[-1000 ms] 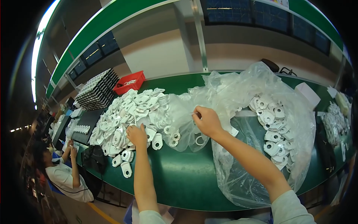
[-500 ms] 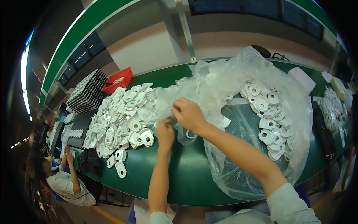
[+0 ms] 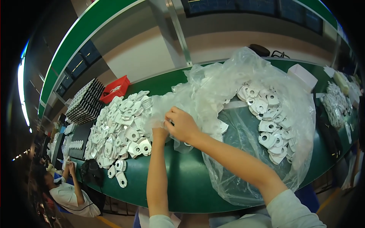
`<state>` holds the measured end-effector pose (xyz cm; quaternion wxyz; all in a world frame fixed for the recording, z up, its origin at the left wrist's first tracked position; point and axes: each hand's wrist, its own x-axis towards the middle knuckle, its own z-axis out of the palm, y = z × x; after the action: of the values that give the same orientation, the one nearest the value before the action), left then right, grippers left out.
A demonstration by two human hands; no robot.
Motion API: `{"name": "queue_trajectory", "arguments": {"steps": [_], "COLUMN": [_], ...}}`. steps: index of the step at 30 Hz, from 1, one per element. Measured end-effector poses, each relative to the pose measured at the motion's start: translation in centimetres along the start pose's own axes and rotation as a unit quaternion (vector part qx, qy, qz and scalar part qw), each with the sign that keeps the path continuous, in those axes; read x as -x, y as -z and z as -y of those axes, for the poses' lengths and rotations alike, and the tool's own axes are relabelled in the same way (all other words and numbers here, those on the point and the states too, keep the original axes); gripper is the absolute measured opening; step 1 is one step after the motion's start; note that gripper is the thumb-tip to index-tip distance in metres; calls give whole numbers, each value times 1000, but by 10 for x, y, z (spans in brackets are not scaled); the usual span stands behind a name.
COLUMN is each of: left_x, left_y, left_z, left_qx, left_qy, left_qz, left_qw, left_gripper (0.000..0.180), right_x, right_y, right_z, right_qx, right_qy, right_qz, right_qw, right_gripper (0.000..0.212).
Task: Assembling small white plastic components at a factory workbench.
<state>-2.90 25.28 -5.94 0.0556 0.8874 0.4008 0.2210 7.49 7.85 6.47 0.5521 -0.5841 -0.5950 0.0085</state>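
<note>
A large clear plastic bag (image 3: 207, 81) lies crumpled across the middle and right of the green table. My right hand (image 3: 181, 123) is closed on its left edge, fingers curled inward. Close beside it, my left hand (image 3: 159, 133) grips the same edge, its fingertips partly hidden by the cloudy film. Just left of my hands spreads a big heap of white plastic parts (image 3: 118, 127), flat and rounded with a round hole. Similar white parts (image 3: 272, 127) lie at the bag's right side, partly under the film.
Beyond the heap stand a red bin (image 3: 116, 89) and a stack of dark trays (image 3: 84, 102). A black bag (image 3: 91, 172) rests by the left table edge, near a seated co-worker (image 3: 72, 193). A white box (image 3: 302, 77) and bagged parts (image 3: 334, 104) are at the right.
Both my hands have shifted left and come together at the bag's edge. The film there has moved left with them, against the heap. The view has turned slightly.
</note>
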Motion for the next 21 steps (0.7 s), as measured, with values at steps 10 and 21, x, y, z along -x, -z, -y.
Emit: {"name": "queue_trajectory", "arguments": {"steps": [10, 21], "left_x": [31, 112], "left_y": [20, 52], "left_z": [-18, -64], "left_qx": [-62, -45], "left_qy": [31, 65], "left_qz": [45, -81], "left_qw": [997, 994], "left_gripper": [39, 32], "right_x": [14, 30], "right_y": [-2, -1], "right_z": [-14, -19], "right_qx": [-9, 63], "right_qy": [-14, -32], "right_qz": [12, 43], "right_qw": [1000, 997], "right_gripper": [9, 11]}}
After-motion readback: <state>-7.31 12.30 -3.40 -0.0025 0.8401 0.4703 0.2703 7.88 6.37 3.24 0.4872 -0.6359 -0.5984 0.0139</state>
